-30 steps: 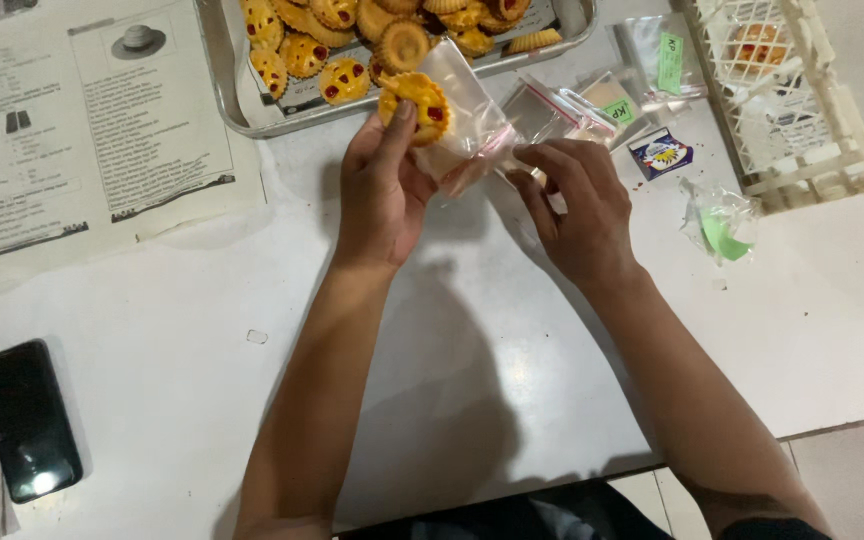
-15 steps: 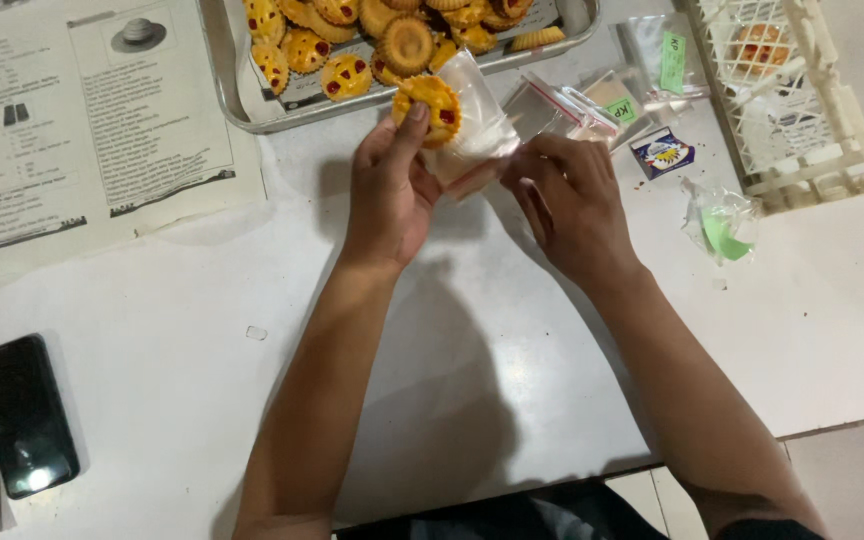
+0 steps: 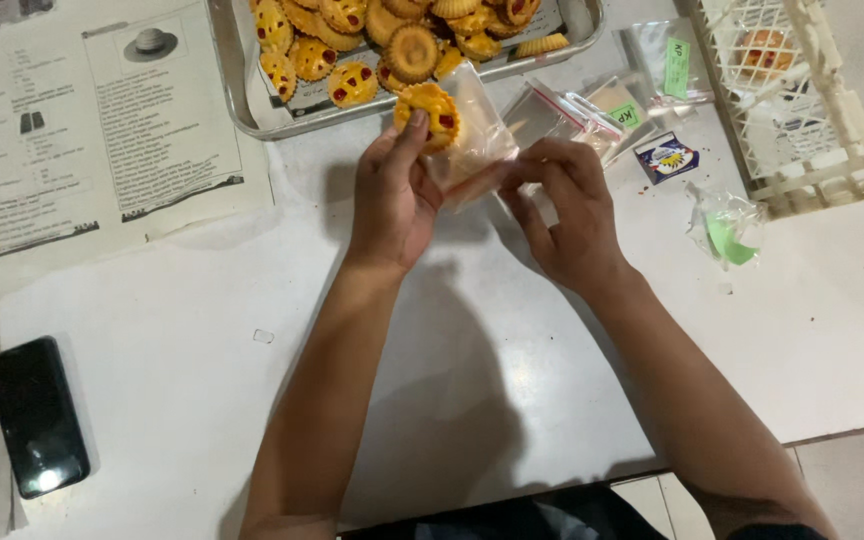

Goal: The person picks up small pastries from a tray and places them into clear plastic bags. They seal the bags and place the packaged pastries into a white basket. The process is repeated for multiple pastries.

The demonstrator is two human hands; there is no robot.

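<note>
My left hand point(image 3: 392, 200) pinches a round tart cookie point(image 3: 428, 113) between thumb and forefinger, the grip narrow and closed on its rim, with the other fingers curled loosely beneath. The cookie sits at the mouth of a small clear plastic bag point(image 3: 474, 135), and I cannot tell how far in it lies. My right hand point(image 3: 570, 215) grips the bag's lower edge with thumb and fingertips drawn together, the fingers bent inward toward the left hand, so both hands meet over the white table point(image 3: 512, 380) just in front of the metal tray point(image 3: 242, 95).

Both forearms reach up from the near edge of the table, wrists angled toward each other. The cookie is golden yellow with a scalloped border and red jam spots on its face, tilted up toward me.

The tray holds many more of the same cookies point(image 3: 352, 40). To the right lie empty clear bags point(image 3: 572, 105), a small blue packet point(image 3: 665, 157) and a white plastic basket point(image 3: 802, 100). Newspaper sheets point(image 3: 92, 130) and a black phone point(image 3: 37, 415) lie to the left.
</note>
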